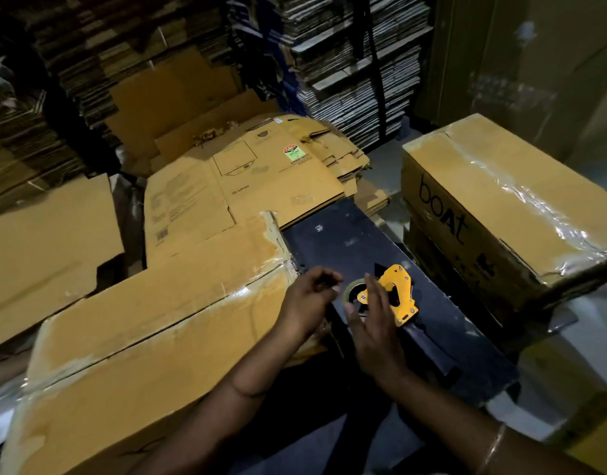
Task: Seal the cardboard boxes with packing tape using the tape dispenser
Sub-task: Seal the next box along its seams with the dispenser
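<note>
A yellow tape dispenser [396,293] with a roll of tape lies on a dark flat board [350,241]. My right hand [374,323] hovers over its near side with the fingers straight, partly hiding the roll. My left hand [308,296] is just left of it, fingers curled at the corner of a large cardboard box [151,320]; whether they pinch tape I cannot tell. That box lies in front of me at the left, its flaps closed with a seam showing and old tape on its edges. A taped box printed "boat" [507,207] stands at the right.
Flattened cartons [254,173] lie spread behind the dark board. More flat cardboard [45,252] lies at the far left. Tall stacks of folded cartons [356,63] fill the shelves at the back. A pale floor strip [579,317] shows at the right.
</note>
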`<state>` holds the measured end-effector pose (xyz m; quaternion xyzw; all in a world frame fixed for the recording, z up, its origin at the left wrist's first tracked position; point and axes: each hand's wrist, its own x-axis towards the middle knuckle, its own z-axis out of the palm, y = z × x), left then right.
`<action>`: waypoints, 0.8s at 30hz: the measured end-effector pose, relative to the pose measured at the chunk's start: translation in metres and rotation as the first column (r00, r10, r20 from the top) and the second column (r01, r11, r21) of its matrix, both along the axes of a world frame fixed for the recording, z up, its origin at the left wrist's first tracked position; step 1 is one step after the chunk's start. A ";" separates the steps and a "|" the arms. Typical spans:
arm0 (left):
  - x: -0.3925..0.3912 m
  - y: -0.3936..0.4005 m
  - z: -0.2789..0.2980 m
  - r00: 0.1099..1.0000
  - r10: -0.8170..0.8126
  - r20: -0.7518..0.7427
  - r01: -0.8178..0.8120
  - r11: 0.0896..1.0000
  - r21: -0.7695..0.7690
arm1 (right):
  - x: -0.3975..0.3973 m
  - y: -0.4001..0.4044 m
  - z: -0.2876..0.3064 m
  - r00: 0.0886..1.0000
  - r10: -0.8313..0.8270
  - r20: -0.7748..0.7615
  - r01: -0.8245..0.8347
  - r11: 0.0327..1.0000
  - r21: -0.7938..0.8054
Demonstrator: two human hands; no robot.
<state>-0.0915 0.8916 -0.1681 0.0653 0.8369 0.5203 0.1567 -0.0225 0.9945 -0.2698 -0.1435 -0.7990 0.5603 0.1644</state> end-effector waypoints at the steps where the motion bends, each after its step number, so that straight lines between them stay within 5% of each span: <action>1: -0.005 -0.002 0.001 0.997 0.078 -0.008 -0.077 0.995 0.071 | -0.001 -0.012 0.015 0.998 0.045 -0.035 -0.048 0.996 -0.079; 7: -0.056 -0.024 0.020 0.917 0.318 -0.242 -0.324 0.946 0.018 | -0.021 -0.049 0.036 0.978 0.204 -0.042 -0.207 0.932 -0.298; 13: -0.113 -0.048 0.032 0.926 0.169 -0.337 -0.286 0.896 -0.339 | -0.028 -0.050 0.022 0.941 0.332 -0.067 -0.314 0.781 -0.539; 18: -0.158 -0.057 0.027 0.954 -0.093 -0.284 -0.117 0.760 -0.640 | -0.025 -0.042 0.025 0.905 0.420 -0.072 -0.375 0.707 -0.599; 24: -0.193 -0.046 0.024 0.986 -0.022 -0.162 -0.080 0.801 -0.593 | -0.028 -0.033 0.025 0.905 0.426 -0.021 -0.365 0.748 -0.554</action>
